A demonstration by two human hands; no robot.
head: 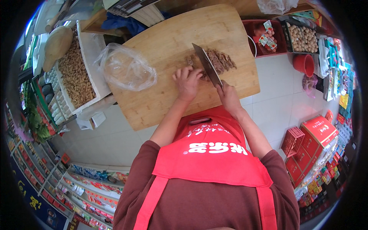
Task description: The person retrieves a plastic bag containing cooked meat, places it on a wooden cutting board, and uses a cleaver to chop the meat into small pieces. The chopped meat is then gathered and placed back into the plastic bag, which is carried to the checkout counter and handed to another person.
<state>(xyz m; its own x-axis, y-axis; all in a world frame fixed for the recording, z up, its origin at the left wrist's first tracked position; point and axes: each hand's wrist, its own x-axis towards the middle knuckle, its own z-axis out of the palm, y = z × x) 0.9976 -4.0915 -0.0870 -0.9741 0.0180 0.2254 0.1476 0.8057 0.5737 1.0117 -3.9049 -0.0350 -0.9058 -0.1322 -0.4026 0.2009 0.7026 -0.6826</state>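
A large wooden cutting board (161, 37) lies before me. On its right half is a heap of sliced brown meat (219, 59), which looks cooked. My right hand (228, 96) grips the handle of a Chinese cleaver (207, 64), whose blade slants across the meat. To the left of the blade, my left hand (187, 84) rests low over the board with its fingers bent and apart. Its fingertips are at the edge of smaller meat pieces; whether they press on any is hard to tell. A clear plastic bag (126, 67) lies crumpled on the board's left side.
A white foam box of shelled-looking brown dried goods (76, 74) stands left, with a butternut squash (57, 47) on it. Beyond the board's right end are a dark red crate (250, 27), a crate of eggs (303, 37) and a red bucket (304, 65). Red cartons (310, 149) stand behind right.
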